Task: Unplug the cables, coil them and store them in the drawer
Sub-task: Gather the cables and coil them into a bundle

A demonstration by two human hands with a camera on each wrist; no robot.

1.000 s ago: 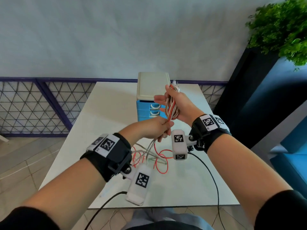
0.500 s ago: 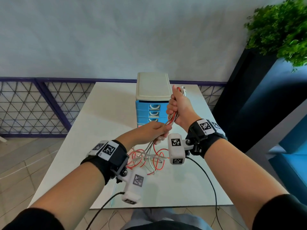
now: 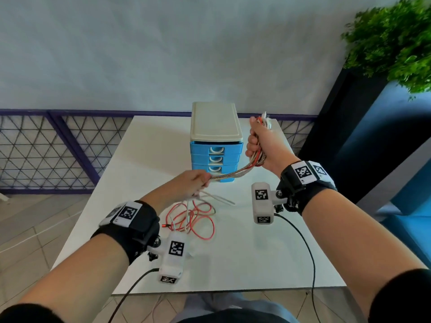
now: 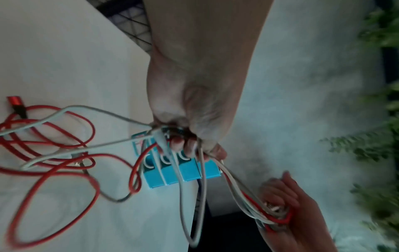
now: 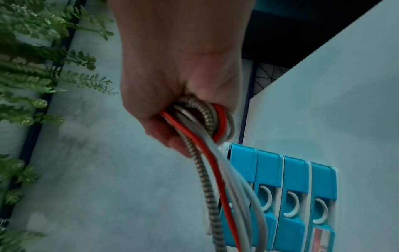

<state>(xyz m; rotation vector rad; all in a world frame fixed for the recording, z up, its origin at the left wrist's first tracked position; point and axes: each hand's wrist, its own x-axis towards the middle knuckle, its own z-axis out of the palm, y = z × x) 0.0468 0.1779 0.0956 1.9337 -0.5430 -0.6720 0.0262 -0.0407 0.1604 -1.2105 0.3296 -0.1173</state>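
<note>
Red, white and metal-braided cables (image 3: 233,174) run taut between my two hands above the white table (image 3: 256,252). My right hand (image 3: 261,145) is raised beside the drawer unit and grips a coiled bundle of them (image 5: 200,119), plug ends sticking out above the fist (image 3: 264,117). My left hand (image 3: 191,183) grips the same cables (image 4: 172,136) lower down, in front of the unit. The loose red and white lengths (image 3: 193,220) lie tangled on the table under it. The blue drawer unit (image 3: 215,159) with a cream top stands at the back, its drawers all shut.
A railing with dark mesh (image 3: 46,150) runs behind the table at left. A dark planter with green foliage (image 3: 394,43) stands at right. Black camera leads (image 3: 300,238) hang from both wrists over the table's near edge.
My hands have moved apart: the right rose to the right of the drawer unit, the left dropped leftward, and the cables between them pulled taut. More slack lies on the table.
</note>
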